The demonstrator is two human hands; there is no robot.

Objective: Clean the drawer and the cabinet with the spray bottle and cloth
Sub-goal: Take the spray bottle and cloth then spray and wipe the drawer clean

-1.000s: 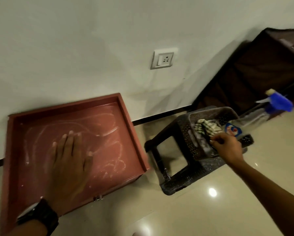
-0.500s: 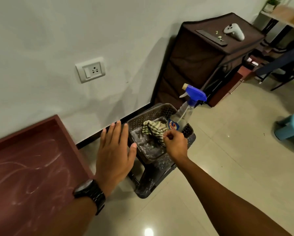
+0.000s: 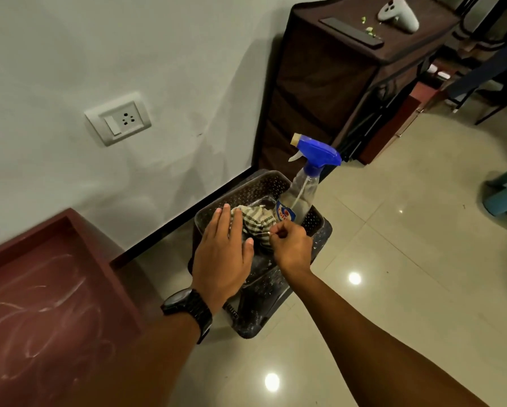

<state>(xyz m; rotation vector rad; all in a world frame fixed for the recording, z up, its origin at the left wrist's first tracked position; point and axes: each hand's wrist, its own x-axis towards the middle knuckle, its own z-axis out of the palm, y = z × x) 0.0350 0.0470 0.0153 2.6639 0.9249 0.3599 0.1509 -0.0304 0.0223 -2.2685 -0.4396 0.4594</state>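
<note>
Cloth point(image 3: 256, 223), striped green and white, lies bunched in the dark perforated basket point(image 3: 264, 183) that sits on a dark stool point(image 3: 261, 301) by the wall. From my head view, my right hand point(image 3: 290, 245) is curled nearly closed, fingertips pinching the cloth's near edge. My left hand point(image 3: 221, 254) is flat and open, fingers together, hovering over the basket's left side and holding nothing; I cannot tell whether it touches the cloth. Just beside the cloth the spray bottle point(image 3: 302, 189) stands upright in the basket's far right corner, blue trigger head on top. At lower left the reddish drawer point(image 3: 49, 289) lies on the floor, streaked white inside. Against the wall behind the basket stands the brown cabinet point(image 3: 334, 83)
</note>
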